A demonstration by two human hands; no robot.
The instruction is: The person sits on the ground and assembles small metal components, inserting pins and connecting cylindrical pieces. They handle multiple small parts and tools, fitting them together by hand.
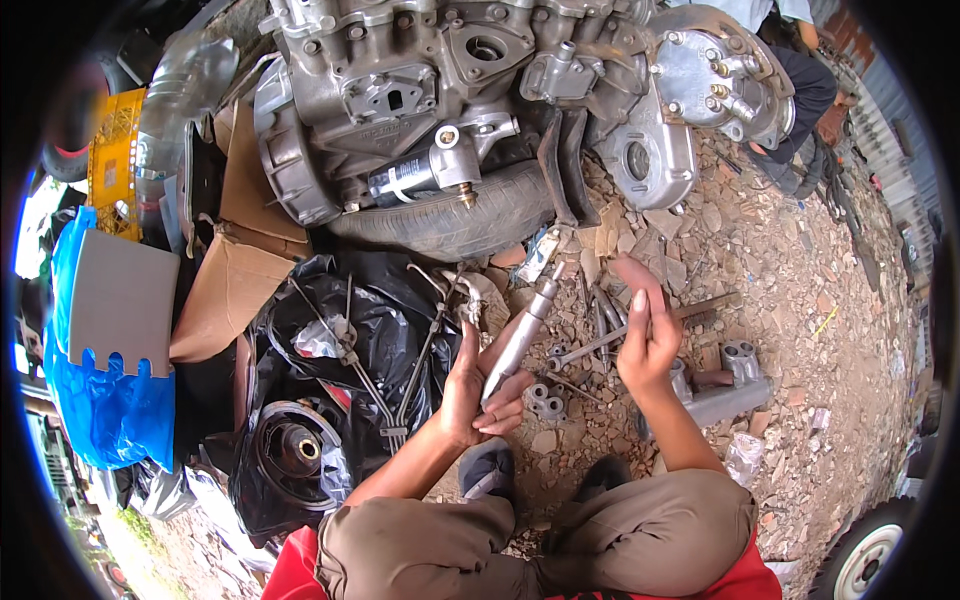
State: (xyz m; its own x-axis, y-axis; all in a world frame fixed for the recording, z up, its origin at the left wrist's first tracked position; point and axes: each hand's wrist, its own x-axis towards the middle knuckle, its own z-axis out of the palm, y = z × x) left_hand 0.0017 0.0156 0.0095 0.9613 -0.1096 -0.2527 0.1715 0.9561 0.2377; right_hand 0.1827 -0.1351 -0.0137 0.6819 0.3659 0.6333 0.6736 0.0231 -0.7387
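Observation:
My left hand is closed around a silver metal tool, a stepped cylinder that narrows to a thin tip. The tool slants up to the right, its tip pointing at the engine. To its right, my right hand is raised and apart from the tool. Its fingers pinch a thin reddish-brown strip, whose material I cannot make out. Below and between the hands, small metal cylinders lie on the rubble.
Ahead, a large grey engine rests by a tyre. Black plastic with metal pipes and a pulley lies left, near a cardboard box. A long bar and a metal manifold lie right. Another person's leg shows far right.

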